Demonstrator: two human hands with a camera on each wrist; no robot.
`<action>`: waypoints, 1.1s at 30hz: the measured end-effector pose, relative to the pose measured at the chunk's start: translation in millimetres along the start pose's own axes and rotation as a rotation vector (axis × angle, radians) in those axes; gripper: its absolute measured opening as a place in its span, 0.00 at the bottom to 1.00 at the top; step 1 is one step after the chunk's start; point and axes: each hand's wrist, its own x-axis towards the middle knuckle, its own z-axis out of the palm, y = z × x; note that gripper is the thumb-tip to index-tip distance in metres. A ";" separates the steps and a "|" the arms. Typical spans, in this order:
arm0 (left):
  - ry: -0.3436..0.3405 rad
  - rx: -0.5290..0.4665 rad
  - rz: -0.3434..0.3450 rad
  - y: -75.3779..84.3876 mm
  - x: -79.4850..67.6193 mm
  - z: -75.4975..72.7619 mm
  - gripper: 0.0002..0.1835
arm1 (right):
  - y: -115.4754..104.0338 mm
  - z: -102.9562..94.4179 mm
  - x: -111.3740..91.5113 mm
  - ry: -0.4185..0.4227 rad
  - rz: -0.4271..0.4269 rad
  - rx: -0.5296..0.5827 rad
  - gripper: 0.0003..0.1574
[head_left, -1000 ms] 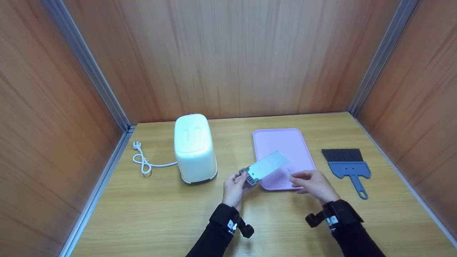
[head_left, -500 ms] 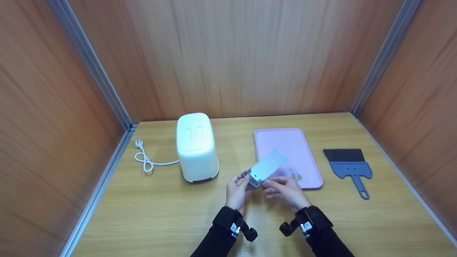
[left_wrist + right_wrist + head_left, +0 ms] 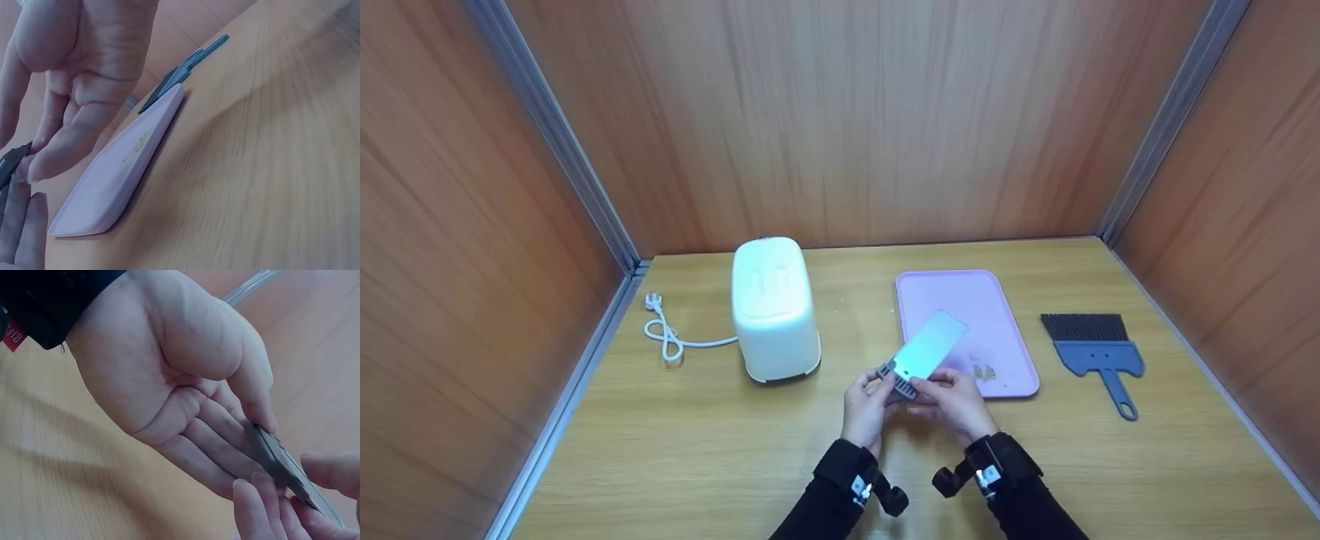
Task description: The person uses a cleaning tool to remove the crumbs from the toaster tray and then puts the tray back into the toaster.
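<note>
Both hands hold a crumb tray (image 3: pixel 931 343), a flat shiny metal plate with a grey slotted end, in front of the pink tray (image 3: pixel 1012 330). My left hand (image 3: pixel 864 411) pinches the left side of the slotted end. On its right side, my right hand (image 3: pixel 962 407) grips with the thumb on top and fingers beneath. The right wrist view shows that thumb and those fingers around the edge of the grey end (image 3: pixel 270 455). The crumb tray's plate overlaps the pink tray in the head view. Crumbs (image 3: pixel 984 372) lie on the pink tray near its front edge.
A white toaster (image 3: pixel 772 315) stands to the left, its cord and plug (image 3: pixel 664 330) beside it. To the right lies a blue brush (image 3: pixel 1095 356) with black bristles. Wooden panels (image 3: pixel 855 127) enclose the table (image 3: pixel 697 442) at the back and sides.
My right hand has come left from over the pink tray and taken hold of the crumb tray's slotted end. The crumb tray has turned slightly. Crumbs on the pink tray have come into sight.
</note>
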 end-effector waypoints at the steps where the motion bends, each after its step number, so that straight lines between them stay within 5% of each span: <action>1: -0.004 0.005 -0.002 -0.2 -0.7 0.5 0.10 | 0.7 0.5 0.0 0.005 -0.003 0.000 0.20; 9: -0.002 0.044 0.008 1.7 -2.9 0.2 0.12 | 2.9 -2.6 0.9 0.012 0.013 -0.008 0.21; 18: -0.008 0.126 -0.002 8.9 -3.7 -16.8 0.17 | -1.0 -5.5 0.7 -0.028 0.029 -0.001 0.24; 33: -0.001 0.209 0.051 32.2 -5.8 -75.5 0.23 | 1.0 -3.1 2.0 -0.119 0.070 0.027 0.28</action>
